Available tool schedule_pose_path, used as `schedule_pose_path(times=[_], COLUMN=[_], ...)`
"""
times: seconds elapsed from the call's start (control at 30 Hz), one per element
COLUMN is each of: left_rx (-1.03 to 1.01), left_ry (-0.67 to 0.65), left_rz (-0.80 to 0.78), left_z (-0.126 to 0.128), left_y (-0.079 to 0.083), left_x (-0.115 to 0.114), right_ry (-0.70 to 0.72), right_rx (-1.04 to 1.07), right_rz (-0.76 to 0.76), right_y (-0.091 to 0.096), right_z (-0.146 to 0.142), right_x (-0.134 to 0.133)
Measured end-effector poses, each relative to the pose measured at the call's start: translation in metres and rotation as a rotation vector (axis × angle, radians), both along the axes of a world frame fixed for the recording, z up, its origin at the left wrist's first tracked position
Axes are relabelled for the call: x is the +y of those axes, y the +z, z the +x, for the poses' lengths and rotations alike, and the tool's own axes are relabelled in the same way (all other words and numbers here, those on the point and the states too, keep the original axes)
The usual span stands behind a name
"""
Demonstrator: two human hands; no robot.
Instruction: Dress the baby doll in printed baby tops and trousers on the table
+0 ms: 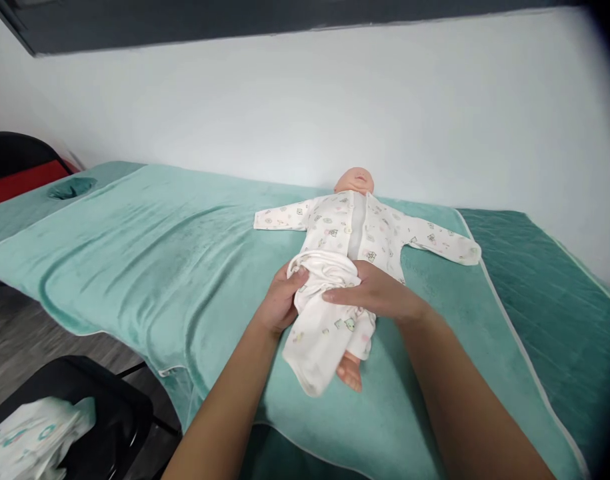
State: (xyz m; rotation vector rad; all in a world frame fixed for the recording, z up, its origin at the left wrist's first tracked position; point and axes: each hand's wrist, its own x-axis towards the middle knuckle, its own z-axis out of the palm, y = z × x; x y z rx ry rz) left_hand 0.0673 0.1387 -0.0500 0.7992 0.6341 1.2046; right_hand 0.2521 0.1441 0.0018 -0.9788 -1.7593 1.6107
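Observation:
A baby doll (355, 179) lies on its back, dressed in a white printed top (329, 220) with both sleeves spread wide. Over its legs are white printed baby pants (319, 347), bunched at the waistband. My left hand (283, 297) grips the left side of the waistband, thumb on top. On the other side, my right hand (369, 292) holds the gathered cloth, its thumb pressed across the folds. One bare doll foot (350, 373) sticks out of a pant leg; the other foot is hidden, and that leg of the pants looks flat toward its end.
A light green blanket (185, 253) covers the bed, with a darker green cover (549, 300) at the right. At lower left, a black chair (119, 407) carries a white plastic package (35, 433). A white wall (235, 113) stands behind the bed.

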Motion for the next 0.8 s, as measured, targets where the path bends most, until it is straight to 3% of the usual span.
schedule_pose_path(times=[0.17, 0.33, 0.47, 0.6, 0.8], left_rx=[0.134, 0.186, 0.104, 0.011, -0.025], left_ry=[-0.021, -0.060, -0.122, -0.110, -0.028], left_rz=[0.074, 0.126, 0.082, 0.021, -0.057], left_z=[0.003, 0.001, -0.001, -0.001, -0.001], left_y=[0.001, 0.009, 0.013, 0.014, 0.017], left_x=[-0.004, -0.007, -0.008, -0.010, -0.012], right_ry=[-0.151, -0.193, -0.196, -0.151, 0.075], right_rx=[0.152, 0.263, 0.265, 0.197, 0.071], right_rz=[-0.071, -0.085, -0.073, -0.049, -0.020], right_y=[-0.007, -0.009, -0.010, -0.008, 0.001], right_z=[-0.001, -0.002, -0.003, -0.002, 0.001], right_x=[-0.002, 0.000, 0.001, 0.002, 0.003])
